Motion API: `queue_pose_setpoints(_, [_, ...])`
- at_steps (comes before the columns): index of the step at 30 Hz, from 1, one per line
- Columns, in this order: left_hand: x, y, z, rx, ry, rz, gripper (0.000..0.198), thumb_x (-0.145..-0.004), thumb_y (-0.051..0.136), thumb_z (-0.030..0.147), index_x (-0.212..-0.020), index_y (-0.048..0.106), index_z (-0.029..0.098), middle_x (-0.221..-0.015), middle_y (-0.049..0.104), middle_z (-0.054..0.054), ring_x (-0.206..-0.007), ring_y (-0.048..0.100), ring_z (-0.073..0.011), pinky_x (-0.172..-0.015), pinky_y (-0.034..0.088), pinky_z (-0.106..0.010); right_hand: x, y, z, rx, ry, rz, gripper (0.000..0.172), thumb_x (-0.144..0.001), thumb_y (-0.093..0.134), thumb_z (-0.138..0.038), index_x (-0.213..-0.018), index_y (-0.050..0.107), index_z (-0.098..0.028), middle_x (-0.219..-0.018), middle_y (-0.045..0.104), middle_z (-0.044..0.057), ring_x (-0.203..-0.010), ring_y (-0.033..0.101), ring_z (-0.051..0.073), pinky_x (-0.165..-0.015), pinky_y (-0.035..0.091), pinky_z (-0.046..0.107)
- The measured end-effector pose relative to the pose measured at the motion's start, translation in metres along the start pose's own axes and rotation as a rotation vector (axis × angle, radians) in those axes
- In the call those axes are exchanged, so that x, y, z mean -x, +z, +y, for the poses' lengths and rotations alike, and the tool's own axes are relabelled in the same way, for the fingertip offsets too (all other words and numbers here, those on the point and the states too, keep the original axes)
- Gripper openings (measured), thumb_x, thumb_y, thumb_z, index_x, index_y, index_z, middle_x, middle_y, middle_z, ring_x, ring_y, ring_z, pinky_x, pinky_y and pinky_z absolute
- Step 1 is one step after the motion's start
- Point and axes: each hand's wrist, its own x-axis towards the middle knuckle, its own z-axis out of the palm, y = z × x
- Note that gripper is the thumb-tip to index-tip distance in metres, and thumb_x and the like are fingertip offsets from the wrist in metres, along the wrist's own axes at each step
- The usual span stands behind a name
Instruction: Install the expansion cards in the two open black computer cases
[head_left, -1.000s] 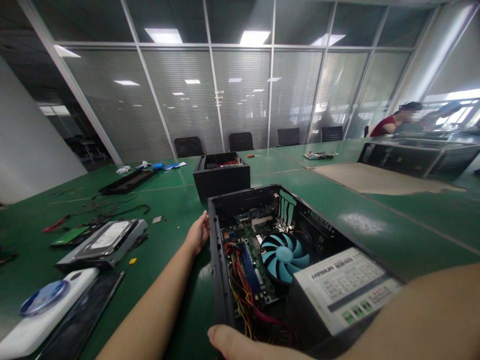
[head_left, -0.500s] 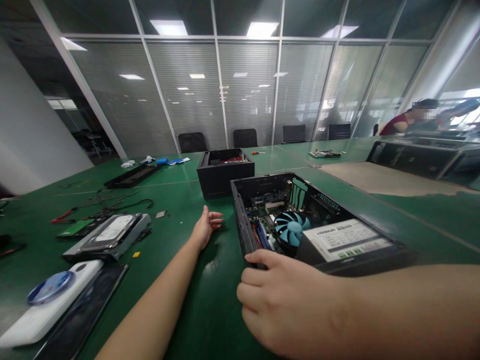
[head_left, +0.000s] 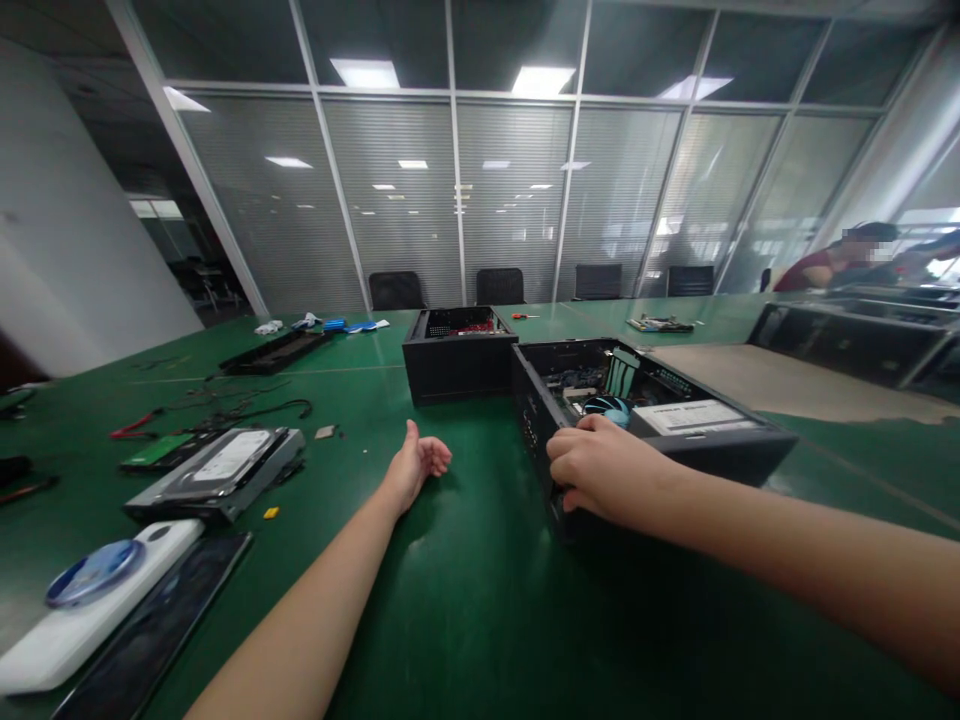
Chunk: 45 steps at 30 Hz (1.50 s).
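Observation:
An open black computer case (head_left: 724, 450) lies at the right on the green table, a label showing on its power supply (head_left: 690, 418). Inside sits a fan with light blue blades (head_left: 609, 408), partly covered by my right hand (head_left: 604, 465). That hand is closed over the case's near left corner. My left hand (head_left: 420, 465) rests its edge near the table, thumb up and fingers loosely curled, holding nothing. It is apart from the case. A second black computer case (head_left: 459, 372) stands just beyond it.
To the left lie a hard drive (head_left: 229, 465), a green circuit board (head_left: 159, 452), loose cables (head_left: 262, 412), a white power bank-like object (head_left: 97, 630) and a dark flat panel (head_left: 161, 630). Farther right are a brown sheet (head_left: 810, 385), another case (head_left: 832, 340) and a person (head_left: 814, 270).
The open case has moved right and away from me, with my right hand on its corner. My left hand has stayed nearly in place.

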Motion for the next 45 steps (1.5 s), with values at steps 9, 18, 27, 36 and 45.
queue_pose_setpoints(9, [0.001,0.000,-0.003,-0.023,0.020,-0.004,0.088,-0.078,0.016,0.086,-0.071,0.065,0.013,-0.064,0.063,-0.005,-0.056,0.055,-0.0118,-0.058,0.036,-0.025,-0.013,0.008,0.025,-0.106,-0.027,0.100,0.012,-0.071,0.081,-0.030,-0.077,0.073,-0.023,-0.092,0.063,0.000,-0.097,0.059,0.021,-0.094,0.036,0.043])
queue_pose_setpoints(18, [-0.003,0.006,-0.006,-0.247,0.054,-0.041,0.084,-0.083,0.017,0.080,-0.070,0.066,0.014,-0.066,0.063,-0.005,-0.057,0.054,-0.0115,-0.059,0.038,-0.026,0.019,0.044,0.056,-0.012,-0.013,0.556,0.077,-0.077,0.069,-0.061,-0.138,0.053,-0.018,-0.131,0.054,0.015,-0.118,0.052,0.029,-0.099,0.045,0.044])
queue_pose_setpoints(27, [-0.005,0.005,-0.009,-0.277,0.076,-0.100,0.083,-0.085,0.016,0.077,-0.074,0.068,0.013,-0.072,0.066,-0.006,-0.060,0.055,-0.0119,-0.059,0.035,-0.026,0.058,0.075,0.077,0.061,0.235,0.536,0.042,-0.091,0.050,-0.059,-0.103,0.064,-0.021,-0.102,0.067,0.009,-0.094,0.062,0.023,-0.081,0.053,0.040])
queue_pose_setpoints(36, [-0.004,-0.002,-0.002,-0.052,0.001,-0.117,0.076,-0.082,0.028,0.079,-0.078,0.066,0.014,-0.074,0.064,-0.005,-0.064,0.055,-0.0118,-0.061,0.036,-0.024,0.089,0.092,0.061,0.195,0.308,0.720,0.048,-0.087,0.054,-0.063,-0.115,0.065,-0.026,-0.128,0.064,0.008,-0.118,0.059,0.030,-0.102,0.041,0.055])
queue_pose_setpoints(45, [0.006,0.006,0.001,-0.146,0.038,-0.110,0.075,-0.085,0.025,0.076,-0.076,0.066,0.015,-0.069,0.063,-0.005,-0.063,0.054,-0.0128,-0.063,0.036,-0.027,0.044,0.095,0.092,0.141,0.450,0.734,0.048,-0.088,0.051,-0.064,-0.113,0.066,-0.026,-0.117,0.067,0.008,-0.111,0.059,0.030,-0.090,0.037,0.047])
